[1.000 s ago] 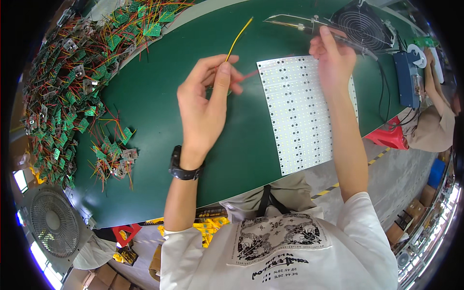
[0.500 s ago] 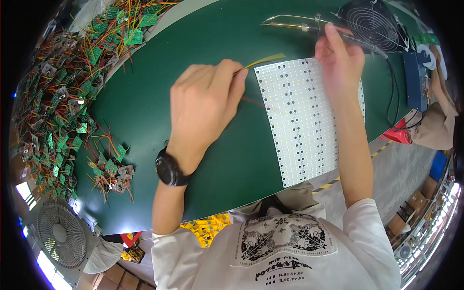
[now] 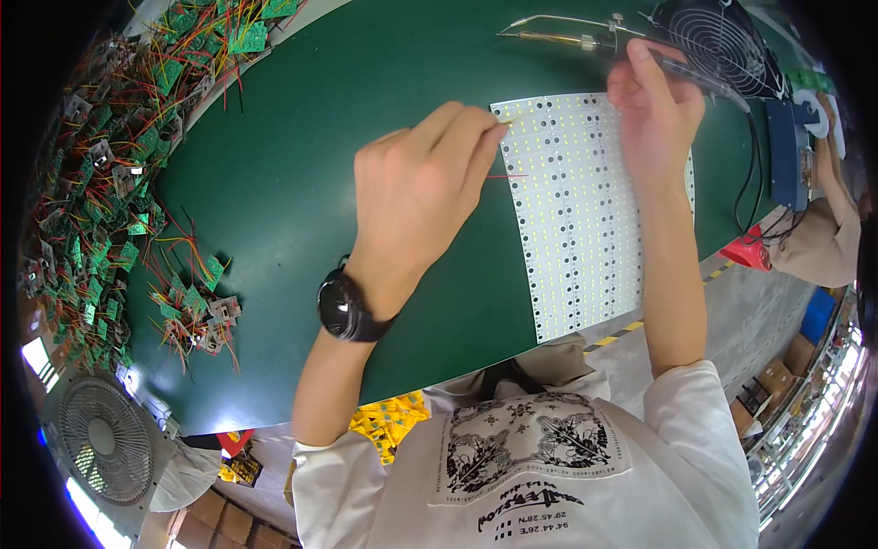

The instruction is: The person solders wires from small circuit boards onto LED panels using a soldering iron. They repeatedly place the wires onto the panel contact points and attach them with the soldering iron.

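Pinched: wire (image 3: 506,176), left hand (image 3: 416,197); green table (image 3: 302,183).

The person wears a white short-sleeved T-shirt (image 3: 540,476) with a black line-drawn graphic and black lettering across the chest. Both sleeves end above the elbows, leaving the forearms bare. Just above the graphic a dark strap or cord (image 3: 498,377) hangs at the neckline; which one it is cannot be told at this angle. A black watch (image 3: 346,308) with a round dark face and a black band sits on the left wrist. The left hand (image 3: 416,192) and the right hand (image 3: 654,110) are bare, without gloves or rings.
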A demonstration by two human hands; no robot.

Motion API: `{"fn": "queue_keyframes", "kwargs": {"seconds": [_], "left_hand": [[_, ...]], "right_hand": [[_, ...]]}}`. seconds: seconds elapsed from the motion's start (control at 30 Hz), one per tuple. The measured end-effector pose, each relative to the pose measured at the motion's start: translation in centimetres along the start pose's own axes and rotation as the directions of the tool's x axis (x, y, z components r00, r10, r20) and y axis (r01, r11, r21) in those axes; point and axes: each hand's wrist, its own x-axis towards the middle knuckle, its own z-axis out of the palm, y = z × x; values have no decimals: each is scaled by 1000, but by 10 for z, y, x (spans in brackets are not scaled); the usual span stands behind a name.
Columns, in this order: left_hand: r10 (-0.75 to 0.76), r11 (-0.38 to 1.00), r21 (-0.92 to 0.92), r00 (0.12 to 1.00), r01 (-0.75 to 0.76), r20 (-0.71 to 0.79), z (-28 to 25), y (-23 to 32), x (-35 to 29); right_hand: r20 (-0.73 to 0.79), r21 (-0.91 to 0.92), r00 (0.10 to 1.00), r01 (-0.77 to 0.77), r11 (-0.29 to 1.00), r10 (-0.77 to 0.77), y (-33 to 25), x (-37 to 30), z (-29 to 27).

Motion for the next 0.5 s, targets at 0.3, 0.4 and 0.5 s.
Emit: {"fn": "queue_keyframes", "kwargs": {"seconds": [0.3, 0.4, 0.5], "left_hand": [[262, 950, 195, 962, -243, -76, 15, 0, -12], [268, 954, 161, 960, -253, -83, 18, -3, -13], [285, 952, 133, 957, -276, -55, 15, -2, -13]], "right_hand": [[42, -58, 994, 101, 993, -99, -10, -10, 3], [93, -79, 987, 137, 987, -129, -18, -12, 5], [93, -70, 994, 64, 995, -57, -35, -12, 8]]}}
